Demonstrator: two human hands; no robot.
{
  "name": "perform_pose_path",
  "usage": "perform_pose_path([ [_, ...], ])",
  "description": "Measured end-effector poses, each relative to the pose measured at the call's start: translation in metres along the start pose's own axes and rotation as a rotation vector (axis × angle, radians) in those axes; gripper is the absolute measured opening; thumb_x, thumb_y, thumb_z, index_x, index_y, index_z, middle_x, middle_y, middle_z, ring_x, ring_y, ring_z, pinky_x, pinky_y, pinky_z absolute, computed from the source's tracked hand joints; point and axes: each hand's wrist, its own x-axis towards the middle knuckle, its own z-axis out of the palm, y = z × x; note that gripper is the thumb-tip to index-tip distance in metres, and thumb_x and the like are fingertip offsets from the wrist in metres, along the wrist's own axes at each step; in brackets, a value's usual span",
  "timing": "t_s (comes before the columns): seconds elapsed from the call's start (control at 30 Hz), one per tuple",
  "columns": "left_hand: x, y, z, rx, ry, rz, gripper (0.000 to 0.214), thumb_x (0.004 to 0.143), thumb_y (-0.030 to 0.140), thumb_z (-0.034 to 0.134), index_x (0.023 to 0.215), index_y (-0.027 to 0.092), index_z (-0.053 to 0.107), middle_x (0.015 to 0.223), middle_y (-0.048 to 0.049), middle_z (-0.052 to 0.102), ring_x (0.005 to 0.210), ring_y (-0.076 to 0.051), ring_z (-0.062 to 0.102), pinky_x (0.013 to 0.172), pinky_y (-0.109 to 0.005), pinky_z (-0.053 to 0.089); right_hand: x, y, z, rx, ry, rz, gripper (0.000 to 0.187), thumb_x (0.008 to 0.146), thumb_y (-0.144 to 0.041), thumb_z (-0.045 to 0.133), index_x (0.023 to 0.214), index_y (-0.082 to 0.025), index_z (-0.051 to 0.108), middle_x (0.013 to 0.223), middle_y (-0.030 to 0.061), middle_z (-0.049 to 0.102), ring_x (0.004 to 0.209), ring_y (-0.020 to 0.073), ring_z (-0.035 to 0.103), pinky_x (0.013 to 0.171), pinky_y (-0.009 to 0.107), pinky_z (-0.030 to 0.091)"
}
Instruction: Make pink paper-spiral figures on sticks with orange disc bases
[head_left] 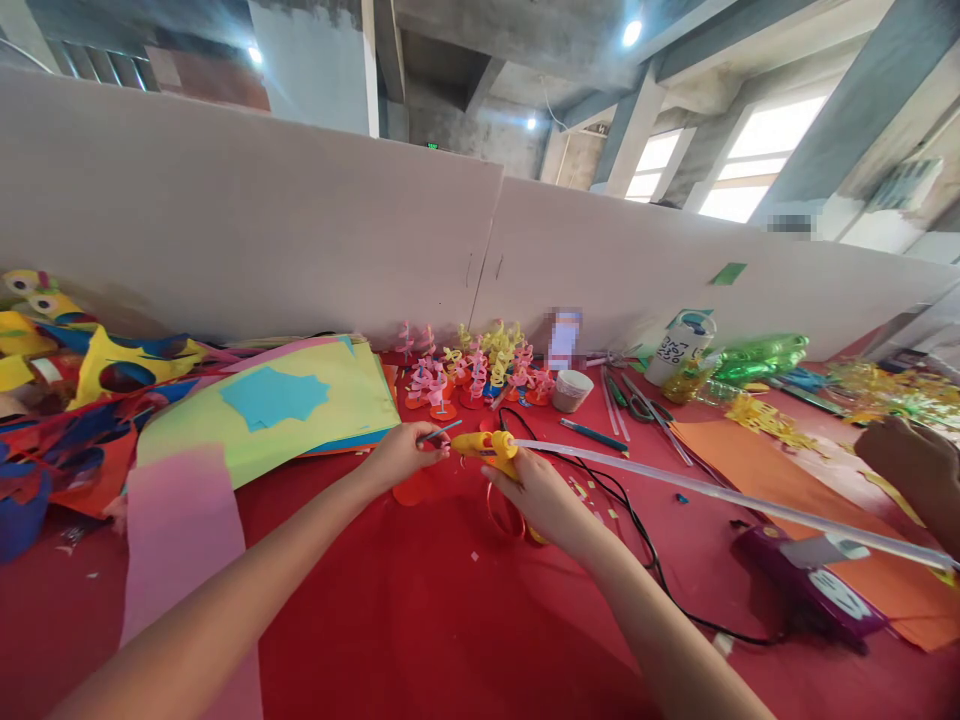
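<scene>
My right hand [540,495] is wrapped round a yellow hot glue gun [484,447], its nozzle pointing left. A long translucent glue stick [675,488] runs out of the gun's back toward the right edge. In the fingertips of my left hand [405,455] is a thin blue paper strip [441,430], close to the nozzle; whether they touch I cannot tell. Below the left fingers lies an orange paper disc [416,490]. A red ring-shaped handle [504,515] shows under my right hand, partly hidden.
Pink and yellow curled paper pieces [480,370] stand behind my hands, beside a paper cup [572,391]. Coloured paper sheets [360,400] are stacked left. A black cable [645,540] crosses the right side near a purple device [814,590]. Another person's hand [911,465] is at far right.
</scene>
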Motion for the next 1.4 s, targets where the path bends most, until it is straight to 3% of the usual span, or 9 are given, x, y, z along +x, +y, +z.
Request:
perform_pose_path([
  [1.17, -0.005, 0.003, -0.007, -0.044, 0.011, -0.011, 0.026, 0.066, 0.040, 0.059, 0.078, 0.018, 0.067, 0.055, 0.0042, 0.050, 0.050, -0.011, 0.036, 0.049, -0.022, 0.025, -0.002, 0.000, -0.005, 0.024, 0.025, -0.041, 0.020, 0.086, -0.034, 0.049, 0.085, -0.015, 0.057, 0.082, 0.0084, 0.064, 0.074, 0.0201, 0.060, 0.065, 0.026, 0.041],
  [1.4, -0.005, 0.003, -0.008, -0.060, 0.015, -0.009, 0.025, 0.066, 0.038, 0.059, 0.078, 0.018, 0.068, 0.056, 0.0042, 0.052, 0.050, -0.011, 0.037, 0.050, -0.022, 0.027, -0.003, -0.002, -0.008, 0.025, 0.023, -0.013, 0.020, 0.086, -0.034, 0.049, 0.088, -0.015, 0.058, 0.087, 0.0101, 0.065, 0.081, 0.0227, 0.062, 0.069, 0.027, 0.042],
])
